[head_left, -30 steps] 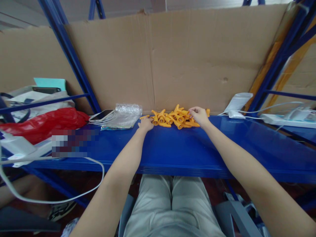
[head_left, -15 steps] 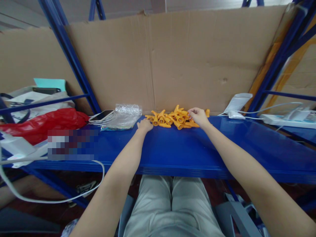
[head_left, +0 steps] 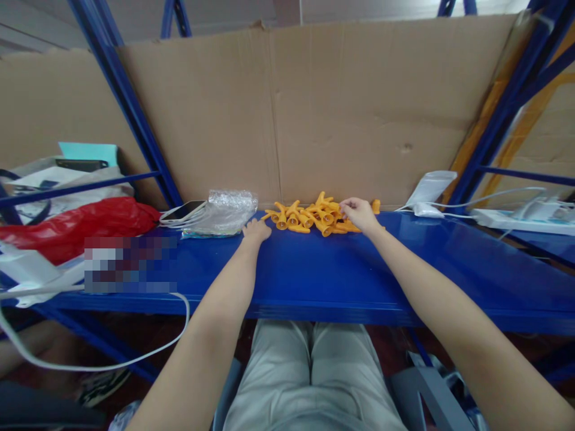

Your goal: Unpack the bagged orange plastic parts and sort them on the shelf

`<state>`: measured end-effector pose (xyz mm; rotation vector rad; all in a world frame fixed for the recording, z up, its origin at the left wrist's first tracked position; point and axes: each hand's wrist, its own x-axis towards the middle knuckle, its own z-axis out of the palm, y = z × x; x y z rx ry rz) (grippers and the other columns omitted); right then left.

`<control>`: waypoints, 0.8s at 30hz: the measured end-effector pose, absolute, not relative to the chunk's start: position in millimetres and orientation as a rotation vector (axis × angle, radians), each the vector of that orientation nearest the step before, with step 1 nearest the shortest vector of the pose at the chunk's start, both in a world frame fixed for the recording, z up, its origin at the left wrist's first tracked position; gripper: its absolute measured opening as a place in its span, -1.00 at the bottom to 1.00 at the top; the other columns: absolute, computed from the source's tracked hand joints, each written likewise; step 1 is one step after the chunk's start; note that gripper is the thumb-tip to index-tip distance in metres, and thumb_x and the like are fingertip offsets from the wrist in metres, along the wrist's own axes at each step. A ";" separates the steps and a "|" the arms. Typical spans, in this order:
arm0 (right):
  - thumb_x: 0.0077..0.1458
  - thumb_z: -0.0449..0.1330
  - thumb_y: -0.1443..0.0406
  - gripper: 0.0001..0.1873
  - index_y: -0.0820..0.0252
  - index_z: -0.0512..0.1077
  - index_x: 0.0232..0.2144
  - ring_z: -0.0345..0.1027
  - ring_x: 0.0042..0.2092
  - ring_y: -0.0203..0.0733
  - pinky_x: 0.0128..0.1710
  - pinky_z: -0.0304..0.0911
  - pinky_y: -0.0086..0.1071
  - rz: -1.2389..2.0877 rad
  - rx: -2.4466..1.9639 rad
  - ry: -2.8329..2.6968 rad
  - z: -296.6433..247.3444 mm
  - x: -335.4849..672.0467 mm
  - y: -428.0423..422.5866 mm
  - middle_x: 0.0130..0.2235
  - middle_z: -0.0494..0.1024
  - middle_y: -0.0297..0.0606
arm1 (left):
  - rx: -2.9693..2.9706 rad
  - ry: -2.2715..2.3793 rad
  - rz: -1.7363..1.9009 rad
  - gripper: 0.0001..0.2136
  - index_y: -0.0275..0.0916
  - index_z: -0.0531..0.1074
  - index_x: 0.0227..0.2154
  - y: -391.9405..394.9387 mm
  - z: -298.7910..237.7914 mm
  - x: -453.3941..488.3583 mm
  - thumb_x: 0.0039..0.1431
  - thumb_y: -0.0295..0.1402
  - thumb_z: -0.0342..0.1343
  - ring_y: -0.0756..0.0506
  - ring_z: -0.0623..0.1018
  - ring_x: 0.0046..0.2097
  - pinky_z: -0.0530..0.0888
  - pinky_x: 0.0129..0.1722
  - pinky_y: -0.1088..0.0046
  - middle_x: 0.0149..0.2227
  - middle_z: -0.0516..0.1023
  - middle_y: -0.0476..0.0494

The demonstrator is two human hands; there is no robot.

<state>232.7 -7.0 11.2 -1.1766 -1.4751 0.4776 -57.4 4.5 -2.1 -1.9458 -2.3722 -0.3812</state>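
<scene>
A pile of orange-yellow plastic claw-foot pieces (head_left: pixel 309 216), with splayed toes and hollow round ends, lies against the cardboard at the back of the blue shelf. My left hand (head_left: pixel 257 230) rests at the pile's left end, palm down, its fingers a little apart and nothing visible in them. At the right part of the pile is my right hand (head_left: pixel 358 213), fingers bent and drawn together toward the thumb. Whatever lies between those fingertips is too small to make out. One more orange claw-foot piece (head_left: pixel 375 206) shows just beyond the right hand.
Left of my left hand lies a clear plastic bag (head_left: pixel 227 211), beside a phone (head_left: pixel 186 211) with a white cable. A red plastic bag (head_left: pixel 103 221) is farther left. To the right stand a white packet (head_left: pixel 432 187) and a white power strip (head_left: pixel 525 221). Blue posts flank the shelf.
My left hand has slid slightly left, away from the pile's edge. The right hand stays at nearly the same spot over the pieces.
</scene>
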 end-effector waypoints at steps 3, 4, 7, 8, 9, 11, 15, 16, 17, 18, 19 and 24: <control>-0.04 0.16 0.34 -0.94 0.18 0.41 -0.52 0.38 -0.49 -0.26 -0.31 0.40 -0.23 0.468 -1.181 -1.489 11.5 232.7 -7.6 -0.48 0.51 -0.33 | -1.995 -2.419 -0.372 -0.48 -0.23 0.34 0.25 7.7 -4.8 -60.5 0.23 -0.42 -0.15 -0.31 0.36 0.29 0.28 0.26 0.05 0.28 0.35 -0.33; -0.03 0.15 0.34 -0.94 0.18 0.41 -0.52 0.38 -0.49 -0.26 -0.31 0.40 -0.24 0.466 -1.182 -1.491 11.6 232.5 -7.8 -0.48 0.51 -0.33 | -2.004 -2.419 -0.390 -0.47 -0.24 0.32 0.26 8.9 -5.5 -61.2 0.22 -0.43 -0.15 -0.31 0.35 0.29 0.27 0.27 0.03 0.29 0.34 -0.33; -0.02 0.14 0.35 -0.93 0.18 0.40 -0.52 0.37 -0.51 -0.28 -0.35 0.38 -0.28 0.455 -1.189 -1.495 11.5 231.9 -8.1 -0.49 0.51 -0.33 | -2.029 -2.420 -0.453 -0.44 -0.26 0.28 0.29 13.0 -7.7 -62.4 0.21 -0.45 -0.16 -0.31 0.31 0.32 0.22 0.30 -0.04 0.32 0.30 -0.32; -0.02 0.14 0.36 -0.93 0.18 0.40 -0.52 0.36 -0.52 -0.28 -0.36 0.38 -0.28 0.451 -1.193 -1.497 11.3 231.8 -8.1 -0.49 0.50 -0.33 | -2.033 -2.421 -0.476 -0.43 -0.24 0.27 0.29 14.6 -8.6 -62.8 0.20 -0.45 -0.15 -0.31 0.30 0.33 0.20 0.31 -0.06 0.32 0.30 -0.31; -0.01 0.14 0.35 -0.93 0.18 0.39 -0.52 0.36 -0.52 -0.28 -0.36 0.38 -0.29 0.449 -1.194 -1.500 10.9 231.9 -7.8 -0.49 0.50 -0.33 | -2.036 -2.419 -0.499 -0.42 -0.22 0.27 0.29 16.5 -9.7 -63.3 0.19 -0.45 -0.15 -0.31 0.29 0.34 0.19 0.32 -0.07 0.32 0.30 -0.29; -0.01 0.16 0.34 -0.92 0.18 0.40 -0.52 0.37 -0.51 -0.28 -0.36 0.38 -0.29 0.453 -1.187 -1.509 9.8 232.4 -6.8 -0.49 0.50 -0.33 | -2.041 -2.401 -0.543 -0.42 -0.17 0.28 0.29 20.4 -12.3 -64.4 0.17 -0.46 -0.13 -0.29 0.30 0.34 0.19 0.32 -0.07 0.32 0.32 -0.26; 0.00 0.18 0.31 -0.91 0.18 0.41 -0.51 0.38 -0.49 -0.28 -0.36 0.40 -0.34 0.467 -1.145 -1.529 7.8 233.3 -4.8 -0.50 0.50 -0.33 | -2.049 -2.367 -0.577 -0.42 -0.23 0.30 0.27 28.4 -16.8 -67.0 0.16 -0.47 -0.14 -0.28 0.29 0.34 0.21 0.33 -0.01 0.30 0.34 -0.29; 0.00 0.18 0.32 -0.92 0.18 0.41 -0.51 0.37 -0.50 -0.29 -0.37 0.39 -0.35 0.466 -1.146 -1.528 7.6 233.2 -4.7 -0.51 0.50 -0.34 | -2.055 -2.363 -0.576 -0.42 -0.26 0.30 0.27 30.4 -17.3 -67.9 0.16 -0.46 -0.14 -0.28 0.28 0.35 0.22 0.33 -0.01 0.30 0.34 -0.31; 0.00 0.17 0.32 -0.92 0.18 0.41 -0.51 0.36 -0.50 -0.29 -0.37 0.39 -0.36 0.463 -1.151 -1.527 7.6 232.9 -4.8 -0.51 0.49 -0.34 | -2.065 -2.356 -0.574 -0.42 -0.28 0.30 0.27 32.4 -17.6 -68.9 0.16 -0.46 -0.13 -0.29 0.28 0.35 0.22 0.32 -0.01 0.30 0.34 -0.32; 0.00 0.16 0.34 -0.92 0.18 0.41 -0.51 0.35 -0.51 -0.29 -0.38 0.38 -0.36 0.460 -1.161 -1.524 7.8 232.6 -5.1 -0.51 0.49 -0.35 | -2.079 -2.345 -0.572 -0.41 -0.28 0.30 0.27 34.4 -17.6 -70.1 0.15 -0.46 -0.12 -0.30 0.28 0.34 0.23 0.32 -0.01 0.29 0.34 -0.33; 0.00 0.15 0.35 -0.92 0.18 0.41 -0.51 0.35 -0.51 -0.30 -0.38 0.37 -0.36 0.458 -1.171 -1.522 8.1 232.2 -5.5 -0.51 0.48 -0.35 | -2.095 -2.330 -0.568 -0.41 -0.28 0.30 0.27 36.6 -17.3 -71.4 0.14 -0.47 -0.11 -0.30 0.29 0.34 0.24 0.32 -0.02 0.29 0.35 -0.33; -0.01 0.13 0.38 -0.91 0.17 0.40 -0.51 0.36 -0.50 -0.29 -0.38 0.35 -0.37 0.430 -1.173 -1.548 8.8 231.2 -7.1 -0.50 0.49 -0.35 | -2.131 -2.295 -0.505 -0.41 -0.26 0.33 0.26 47.1 -15.2 -77.1 0.12 -0.48 -0.09 -0.31 0.30 0.33 0.27 0.31 0.02 0.29 0.36 -0.29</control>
